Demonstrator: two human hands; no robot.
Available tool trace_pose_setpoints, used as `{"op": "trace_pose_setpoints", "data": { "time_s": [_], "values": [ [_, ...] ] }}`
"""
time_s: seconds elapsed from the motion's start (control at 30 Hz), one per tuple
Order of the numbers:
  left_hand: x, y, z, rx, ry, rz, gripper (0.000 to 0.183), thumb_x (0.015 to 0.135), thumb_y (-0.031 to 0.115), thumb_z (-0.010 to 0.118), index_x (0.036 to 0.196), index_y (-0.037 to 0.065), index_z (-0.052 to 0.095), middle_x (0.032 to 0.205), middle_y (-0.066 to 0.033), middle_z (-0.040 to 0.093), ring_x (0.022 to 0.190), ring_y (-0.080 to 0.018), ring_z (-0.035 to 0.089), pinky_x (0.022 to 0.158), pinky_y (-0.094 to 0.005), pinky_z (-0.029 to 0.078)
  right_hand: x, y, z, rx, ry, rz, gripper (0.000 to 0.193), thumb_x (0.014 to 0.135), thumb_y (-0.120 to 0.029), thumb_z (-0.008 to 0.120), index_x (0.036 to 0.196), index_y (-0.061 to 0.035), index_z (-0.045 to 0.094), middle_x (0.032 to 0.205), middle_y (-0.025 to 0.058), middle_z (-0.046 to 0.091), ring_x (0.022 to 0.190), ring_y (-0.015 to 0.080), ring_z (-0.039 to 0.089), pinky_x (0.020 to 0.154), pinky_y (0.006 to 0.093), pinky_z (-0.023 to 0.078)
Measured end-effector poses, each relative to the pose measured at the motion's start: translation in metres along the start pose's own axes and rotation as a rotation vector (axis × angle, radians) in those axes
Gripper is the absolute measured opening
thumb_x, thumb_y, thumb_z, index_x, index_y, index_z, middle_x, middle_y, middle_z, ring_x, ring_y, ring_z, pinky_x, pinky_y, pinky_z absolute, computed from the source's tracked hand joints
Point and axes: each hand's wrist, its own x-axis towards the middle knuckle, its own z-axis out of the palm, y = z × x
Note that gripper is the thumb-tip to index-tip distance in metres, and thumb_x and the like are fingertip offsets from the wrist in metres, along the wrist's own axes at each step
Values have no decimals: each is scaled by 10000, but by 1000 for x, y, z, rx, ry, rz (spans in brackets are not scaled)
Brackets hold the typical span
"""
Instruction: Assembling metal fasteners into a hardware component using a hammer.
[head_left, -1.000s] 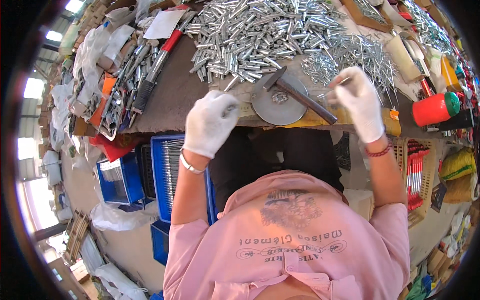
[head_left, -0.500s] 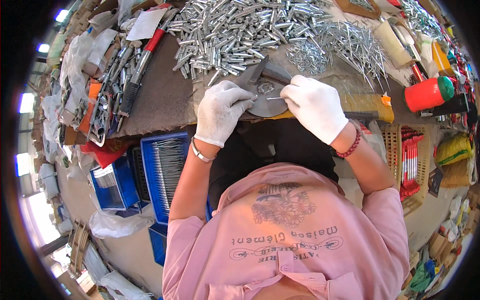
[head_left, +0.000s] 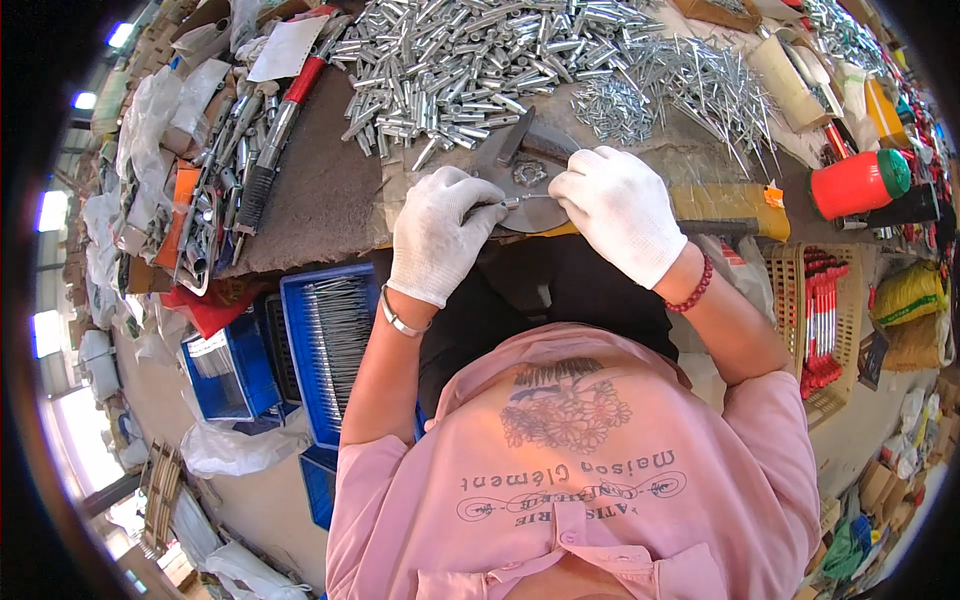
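Note:
My left hand, in a white knit glove, pinches a small silver metal piece whose end shows at the fingertips. My right hand, gloved too, is closed on a thin metal rod. The rod's tip meets the small piece; whether it has gone inside is too small to tell. Both hands hover at the bench edge over a round grey metal plate. A hammer lies on the plate's far side, its handle partly hidden behind my right hand.
Beyond the hands lie heaps of metal tubes, small metal parts and thin rods. Tools crowd the left, including a red-and-black bar. A red-green container stands right. Blue bins and a beige basket sit below.
My right hand has moved left, bringing the rod's tip from a gap away up to the small metal piece. My left hand has barely moved.

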Motion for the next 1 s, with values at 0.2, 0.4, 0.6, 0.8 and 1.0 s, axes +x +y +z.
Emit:
{"op": "trace_pose_setpoints", "data": {
  "time_s": [0.2, 0.4, 0.6, 0.8, 1.0],
  "values": [
    [-4, 0, -1, -27, -37, -33, 99, 839, 155, 846, 910, 101, 804, 909, -91, 701, 888, -325, 699, 787, -431, 549, 0, 1, -2, 10, -28, -24, 60, 872, -100, 723, 907, -141, 748, 902, 42, 641, 888, 259, 677, 786, 396, 565],
    [-9, -1, 3, -82, -49, -115, 122, 829, 146, 863, 925, 95, 809, 915, -98, 701, 904, -315, 711, 790, -411, 555, 0, 3, 1, 29, -58, -63, 86, 866, -81, 707, 917, -139, 744, 914, 46, 619, 891, 268, 670, 784, 405, 562],
    [-12, -11, 11, -184, -14, -138, 151, 796, 91, 875, 936, 92, 817, 933, -94, 708, 904, -308, 714, 786, -394, 559, 0, 3, 4, 54, -37, -83, 106, 856, -79, 694, 931, -139, 739, 927, 54, 611, 896, 277, 663, 789, 415, 561],
    [-15, -8, 15, -206, -8, -126, 160, 791, 62, 864, 941, 90, 818, 943, -93, 708, 908, -306, 713, 794, -389, 560, -3, 0, 9, 15, -39, -129, 140, 849, -90, 671, 955, -147, 743, 939, 44, 616, 898, 262, 658, 793, 410, 560],
    [-21, -4, 13, -105, 11, -19, 138, 800, 68, 859, 919, 105, 802, 923, -82, 697, 901, -303, 703, 789, -399, 555, -5, 1, 4, 0, 52, -116, 158, 853, -121, 700, 997, -152, 755, 925, 28, 642, 887, 245, 672, 778, 395, 560]
  ]
}}
